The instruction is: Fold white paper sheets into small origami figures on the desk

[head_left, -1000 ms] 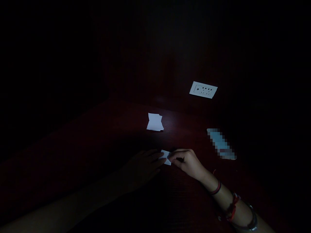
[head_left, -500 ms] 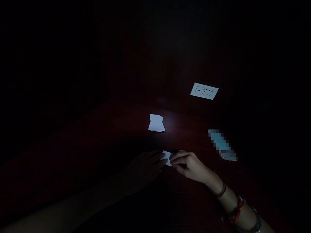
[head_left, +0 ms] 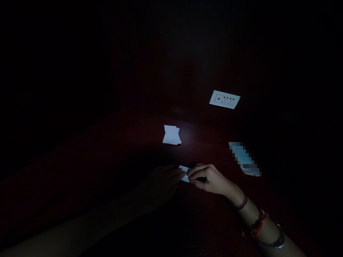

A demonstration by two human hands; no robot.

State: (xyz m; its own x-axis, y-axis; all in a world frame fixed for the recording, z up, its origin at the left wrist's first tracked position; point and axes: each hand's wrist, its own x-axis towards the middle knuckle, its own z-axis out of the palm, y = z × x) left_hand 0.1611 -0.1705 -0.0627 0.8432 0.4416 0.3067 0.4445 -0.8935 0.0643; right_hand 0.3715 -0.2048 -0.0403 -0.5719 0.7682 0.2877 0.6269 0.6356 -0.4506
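A small white piece of paper [head_left: 183, 169] lies on the dark red table [head_left: 198, 139], between my two hands. My left hand [head_left: 162, 182], in deep shadow, rests beside it with stretched fingers, and its fingertips touch the left part of the paper. From the other side, my right hand [head_left: 209, 177] has thumb and fingers closed at the paper's right edge. Its fingertips hide that edge. Farther back lie white sheets of paper [head_left: 172, 135], stacked unevenly and creased across the middle.
A phone-shaped object [head_left: 245, 159] with a blurred-out face lies to the right of my right hand. On the dark wall behind the table is a white socket plate [head_left: 224, 99]. Most of the surroundings are too dark to make out.
The left fingertips have shifted slightly to the right on the small paper. The right hand stays at its edge, and the whole view has moved only a little.
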